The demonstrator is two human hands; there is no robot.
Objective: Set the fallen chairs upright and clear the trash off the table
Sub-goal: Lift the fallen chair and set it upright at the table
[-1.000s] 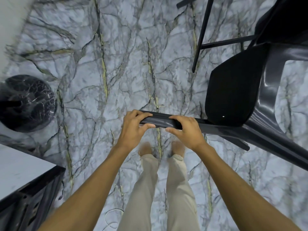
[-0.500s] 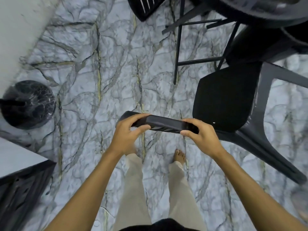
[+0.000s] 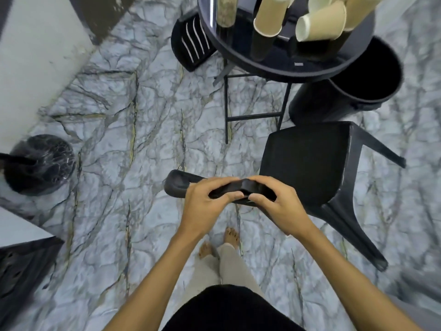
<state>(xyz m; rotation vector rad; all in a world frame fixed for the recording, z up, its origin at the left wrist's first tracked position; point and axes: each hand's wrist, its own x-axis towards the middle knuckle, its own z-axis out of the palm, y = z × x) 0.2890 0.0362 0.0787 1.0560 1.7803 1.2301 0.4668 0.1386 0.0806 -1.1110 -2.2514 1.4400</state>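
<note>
A black plastic chair point(image 3: 307, 161) stands on the marble floor right of centre, its seat level and its legs splayed outward. My left hand point(image 3: 205, 206) and my right hand point(image 3: 274, 206) both grip the top rail of its backrest point(image 3: 177, 186), side by side. Beyond it, a round black table point(image 3: 281, 65) carries several tan paper cups point(image 3: 269, 17), some tipped over. Behind the table a second black chair point(image 3: 191, 41) shows only its slatted back.
A black bin point(image 3: 346, 91) stands open beside the table at right. A dark round lamp base point(image 3: 39, 163) sits on the floor at left. A white-topped black cabinet point(image 3: 21, 249) fills the lower left corner. A grey wall point(image 3: 35, 44) runs along the upper left.
The chair has swung from tilted to standing on its legs, with both hands still on the backrest. My view has lifted, bringing the table, cups and bin into sight.
</note>
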